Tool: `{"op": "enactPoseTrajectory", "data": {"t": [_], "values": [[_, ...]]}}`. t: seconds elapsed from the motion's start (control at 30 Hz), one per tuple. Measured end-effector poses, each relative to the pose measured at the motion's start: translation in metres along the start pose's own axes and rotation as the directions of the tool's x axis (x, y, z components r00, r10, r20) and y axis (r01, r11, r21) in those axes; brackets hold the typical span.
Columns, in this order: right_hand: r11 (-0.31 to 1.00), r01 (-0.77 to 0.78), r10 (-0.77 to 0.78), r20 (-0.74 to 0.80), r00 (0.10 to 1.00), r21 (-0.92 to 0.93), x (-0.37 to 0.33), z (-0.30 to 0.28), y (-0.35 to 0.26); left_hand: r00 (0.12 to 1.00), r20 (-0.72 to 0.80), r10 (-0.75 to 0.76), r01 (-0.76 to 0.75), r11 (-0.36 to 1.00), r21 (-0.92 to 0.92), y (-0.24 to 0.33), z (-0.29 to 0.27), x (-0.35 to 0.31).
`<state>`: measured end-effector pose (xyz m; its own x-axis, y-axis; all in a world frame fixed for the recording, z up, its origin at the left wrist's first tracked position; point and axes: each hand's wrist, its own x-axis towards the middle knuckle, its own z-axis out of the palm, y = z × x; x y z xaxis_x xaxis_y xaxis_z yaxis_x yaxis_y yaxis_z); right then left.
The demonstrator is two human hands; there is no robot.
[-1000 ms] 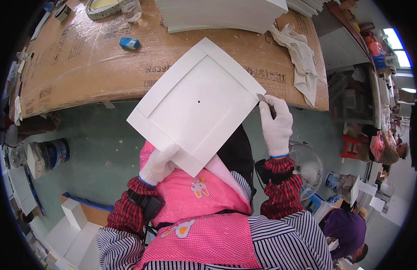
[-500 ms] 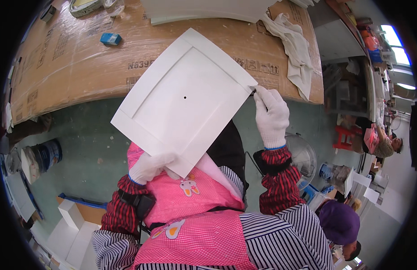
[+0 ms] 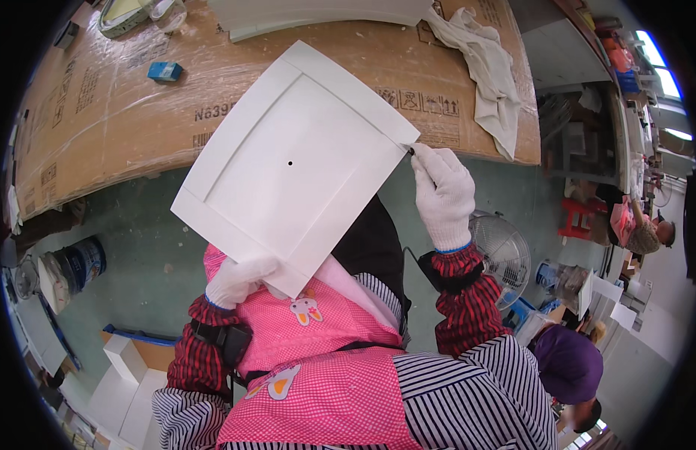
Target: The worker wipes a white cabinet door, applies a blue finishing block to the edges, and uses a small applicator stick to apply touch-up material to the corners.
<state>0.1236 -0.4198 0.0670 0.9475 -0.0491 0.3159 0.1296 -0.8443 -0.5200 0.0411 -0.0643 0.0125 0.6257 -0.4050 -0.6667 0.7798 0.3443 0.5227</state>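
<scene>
A white framed panel (image 3: pixel 276 150), shaped like a cabinet door with a recessed centre and one small dark dot, is tilted across my lap and against the table edge. My gloved left hand (image 3: pixel 243 280) grips its lower edge near the bottom corner; part of the fingers is hidden behind the panel. At the right corner, my gloved right hand (image 3: pixel 443 189) pinches a small thin tool with a dark end (image 3: pixel 411 151). Its tip touches the panel's face by the frame joint. Most of the tool is hidden in the glove, so its kind is unclear.
The table (image 3: pixel 130 120) is covered with plastic-wrapped cardboard. On it are a blue block (image 3: pixel 165 71), a white cloth (image 3: pixel 487 82) and a stack of white panels (image 3: pixel 318 15). A floor fan (image 3: pixel 502 259) stands to the right, a dark blue bucket (image 3: pixel 85 261) to the left. Other people are at right.
Panel and both hands appear slightly further left, as does much of the table in view. The right hand's tool stays at the panel's right corner. Both grips look the same.
</scene>
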Motion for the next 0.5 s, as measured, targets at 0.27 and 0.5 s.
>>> {"op": "enactPoseTrajectory", "data": {"t": [0.27, 0.5], "values": [[1.000, 0.000, 0.000, -0.005, 1.000, 0.021, 0.000, 0.001, 0.000, 1.000, 0.017, 0.021, -0.021, 1.000, -0.005, 0.000, 0.000, -0.002], [0.999, -0.031, 0.033, -0.046, 0.998, 0.025, 0.018, 0.006, 0.013, 0.992, 0.053, -0.111, 0.102, 0.983, 0.154, 0.027, 0.016, -0.007]]}}
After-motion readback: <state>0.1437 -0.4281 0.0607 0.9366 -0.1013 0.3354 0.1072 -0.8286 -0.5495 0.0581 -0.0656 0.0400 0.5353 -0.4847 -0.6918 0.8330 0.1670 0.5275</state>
